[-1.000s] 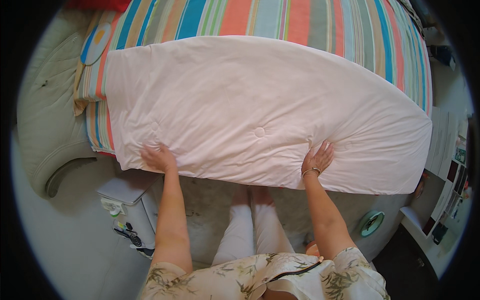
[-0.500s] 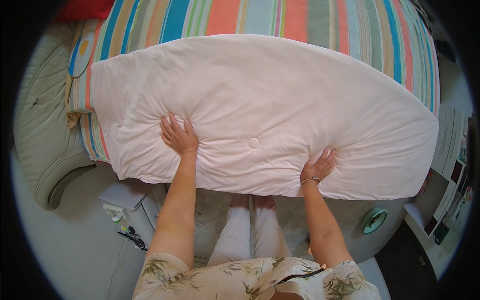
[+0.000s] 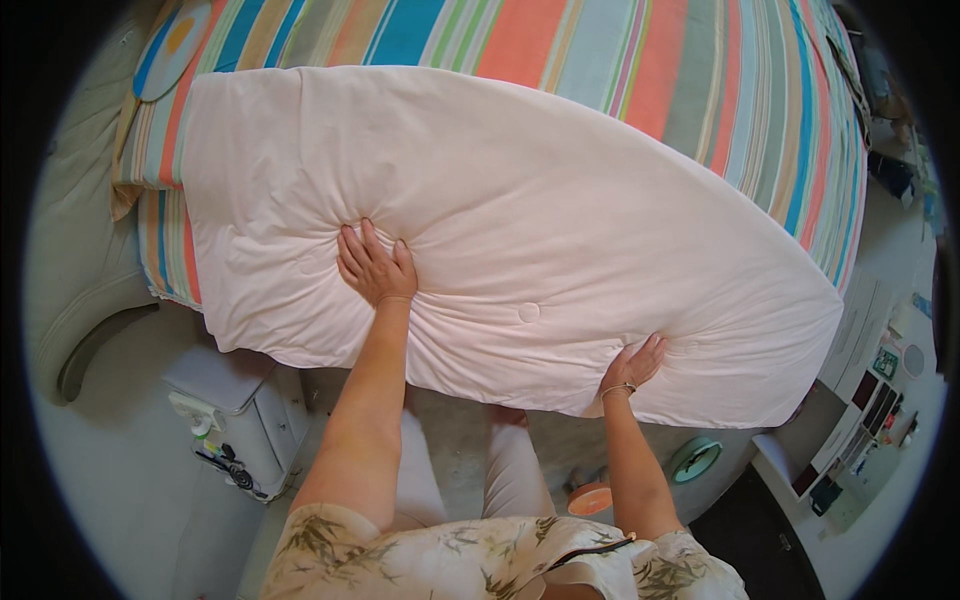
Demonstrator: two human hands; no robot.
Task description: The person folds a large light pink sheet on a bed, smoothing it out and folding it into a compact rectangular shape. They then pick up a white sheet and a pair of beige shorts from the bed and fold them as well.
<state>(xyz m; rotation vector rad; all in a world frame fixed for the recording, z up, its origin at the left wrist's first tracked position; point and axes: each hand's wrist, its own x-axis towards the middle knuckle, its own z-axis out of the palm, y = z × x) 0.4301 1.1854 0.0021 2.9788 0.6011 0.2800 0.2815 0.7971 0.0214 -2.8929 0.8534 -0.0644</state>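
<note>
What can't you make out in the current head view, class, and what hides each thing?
All in the head view:
Palms of the left hand and right hand: hidden by the hands themselves, pressed onto the pale pink quilt.
Whatever lies under the quilt: covered by it.
Far part of the striped bedspread: cut off by the top edge.
Small items at right: too small.

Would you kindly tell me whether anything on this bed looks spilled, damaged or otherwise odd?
Nothing spilled or damaged stands out. The pale pink quilt is creased around the left hand and right hand, but both press into it, so that seems ordinary.
</note>
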